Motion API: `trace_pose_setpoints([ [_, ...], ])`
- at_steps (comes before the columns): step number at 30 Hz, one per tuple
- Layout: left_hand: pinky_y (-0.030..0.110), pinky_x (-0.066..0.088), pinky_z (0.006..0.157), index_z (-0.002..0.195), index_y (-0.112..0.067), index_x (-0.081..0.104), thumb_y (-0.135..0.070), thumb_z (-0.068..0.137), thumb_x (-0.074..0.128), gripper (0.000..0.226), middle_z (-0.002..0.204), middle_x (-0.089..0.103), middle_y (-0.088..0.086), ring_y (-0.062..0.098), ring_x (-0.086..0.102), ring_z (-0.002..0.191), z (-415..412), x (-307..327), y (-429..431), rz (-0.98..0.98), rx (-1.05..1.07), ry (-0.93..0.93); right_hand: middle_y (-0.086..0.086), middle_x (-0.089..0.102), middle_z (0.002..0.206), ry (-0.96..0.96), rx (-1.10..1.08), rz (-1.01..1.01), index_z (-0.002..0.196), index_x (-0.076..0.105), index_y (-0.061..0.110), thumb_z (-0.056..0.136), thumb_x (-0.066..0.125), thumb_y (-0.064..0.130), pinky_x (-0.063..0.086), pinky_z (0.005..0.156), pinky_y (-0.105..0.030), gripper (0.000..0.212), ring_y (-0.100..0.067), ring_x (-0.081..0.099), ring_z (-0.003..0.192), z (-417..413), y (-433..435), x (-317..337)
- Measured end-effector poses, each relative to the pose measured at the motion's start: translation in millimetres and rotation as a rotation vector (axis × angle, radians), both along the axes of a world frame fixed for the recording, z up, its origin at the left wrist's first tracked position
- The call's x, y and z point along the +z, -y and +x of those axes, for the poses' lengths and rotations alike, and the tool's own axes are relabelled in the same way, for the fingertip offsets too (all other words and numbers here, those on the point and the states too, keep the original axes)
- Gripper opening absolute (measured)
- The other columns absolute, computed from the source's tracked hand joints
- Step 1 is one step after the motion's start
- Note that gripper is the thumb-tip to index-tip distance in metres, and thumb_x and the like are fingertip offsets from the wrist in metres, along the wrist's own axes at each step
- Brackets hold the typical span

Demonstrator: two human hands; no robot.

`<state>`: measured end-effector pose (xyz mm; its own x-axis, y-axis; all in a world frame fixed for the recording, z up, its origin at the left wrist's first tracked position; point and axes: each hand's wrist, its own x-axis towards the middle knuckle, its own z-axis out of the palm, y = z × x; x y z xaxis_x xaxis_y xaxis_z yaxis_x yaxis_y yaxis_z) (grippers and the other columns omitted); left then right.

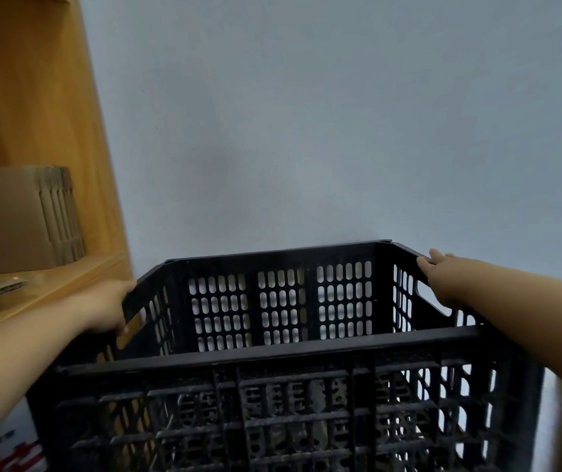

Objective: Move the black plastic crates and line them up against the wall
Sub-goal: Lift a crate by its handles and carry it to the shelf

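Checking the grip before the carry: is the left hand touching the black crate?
Touching. The head view shows the left hand curled over the left rim of the crate, with no gap.

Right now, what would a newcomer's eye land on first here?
The big black crate fills the lower centre, in front of the grey wall. The left hand grips its left side and the right hand is on its right rim. At left, a wooden shelf holds a cardboard box.

Storeroom: wooden shelf, flattened cartons, crate.
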<state>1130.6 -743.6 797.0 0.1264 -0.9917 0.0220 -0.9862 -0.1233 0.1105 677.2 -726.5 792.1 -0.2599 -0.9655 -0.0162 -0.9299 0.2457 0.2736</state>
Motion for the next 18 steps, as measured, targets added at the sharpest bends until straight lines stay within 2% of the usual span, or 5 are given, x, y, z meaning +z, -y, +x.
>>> trace_pose_setpoints([
  [2, 0.032, 0.041, 0.097, 0.133, -0.009, 0.038, -0.007, 0.072, 0.073, 0.07, 0.13, 0.053, 0.012, 0.026, 0.05, 0.118, -2, 1, 0, 0.036, 0.006, 0.06, -0.004, -0.014, 0.159, -0.007, -0.033, -0.006, 0.15, -0.007, 0.025, 0.088, 0.039, 0.007, 0.011, 0.119, -0.043, 0.079, -0.025, -0.005, 0.147, -4, 0, 0],
  [5, 0.031, 0.037, 0.104, 0.142, -0.01, 0.022, -0.012, 0.076, 0.069, 0.081, 0.142, 0.041, 0.01, 0.024, 0.042, 0.128, -5, 0, 2, 0.064, 0.009, 0.13, -0.003, -0.012, 0.159, -0.005, -0.038, -0.014, 0.149, -0.008, 0.03, 0.085, 0.052, 0.013, 0.015, 0.119, -0.042, 0.089, -0.024, -0.003, 0.147, -8, 1, -3],
  [10, 0.032, 0.036, 0.105, 0.145, -0.014, 0.017, -0.004, 0.075, 0.068, 0.087, 0.145, 0.038, 0.011, 0.026, 0.04, 0.13, -2, -1, 5, 0.054, -0.019, 0.116, -0.001, -0.02, 0.158, 0.03, -0.015, 0.001, 0.149, -0.011, 0.024, 0.084, 0.036, -0.003, 0.012, 0.119, -0.044, 0.084, -0.026, -0.009, 0.147, -2, -2, -1],
  [18, 0.034, 0.034, 0.107, 0.147, -0.018, 0.008, 0.002, 0.074, 0.064, 0.094, 0.151, 0.029, 0.013, 0.029, 0.036, 0.134, 8, -1, 13, 0.032, -0.026, 0.03, -0.001, -0.023, 0.157, 0.044, -0.074, 0.053, 0.148, -0.016, 0.022, 0.089, 0.029, -0.002, 0.014, 0.118, -0.045, 0.077, -0.031, -0.01, 0.146, 8, -5, 1],
])
